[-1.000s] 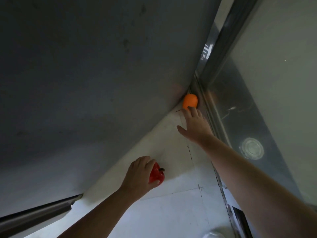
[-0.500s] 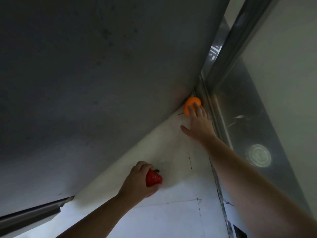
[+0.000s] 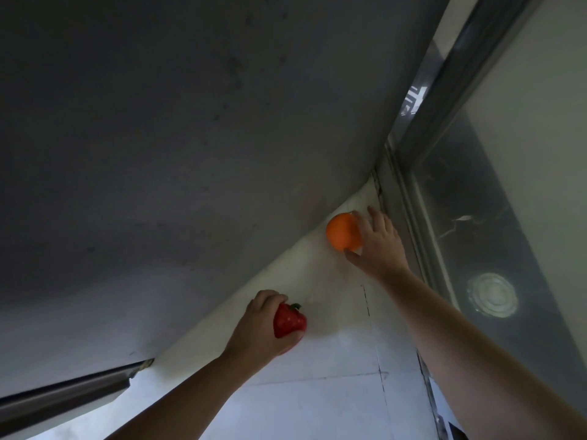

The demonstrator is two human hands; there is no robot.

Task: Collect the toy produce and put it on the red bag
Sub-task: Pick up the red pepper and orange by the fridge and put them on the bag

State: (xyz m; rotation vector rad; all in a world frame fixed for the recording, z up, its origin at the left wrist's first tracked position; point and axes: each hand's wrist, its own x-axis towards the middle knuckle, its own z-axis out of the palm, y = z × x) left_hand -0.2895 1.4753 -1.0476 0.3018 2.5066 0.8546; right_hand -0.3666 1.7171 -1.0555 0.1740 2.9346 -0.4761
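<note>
White floor [image 3: 317, 408], right hand [image 3: 379, 246] around orange [image 3: 343, 231].

Surfaces: mostly matt, with metal and gloss at the right

Toy pepper [image 3: 289, 320]: glossy red plastic look, with highlights. Toy orange [image 3: 343, 231]: matt, smooth. Floor [image 3: 317, 401]: pale, smooth, faintly scuffed. Grey wall [image 3: 190, 138]: matt, lightly blotched. Door frame [image 3: 444, 100]: brushed metal. Panel [image 3: 470, 249] beside it: glossy, reflective, streaked.
</note>
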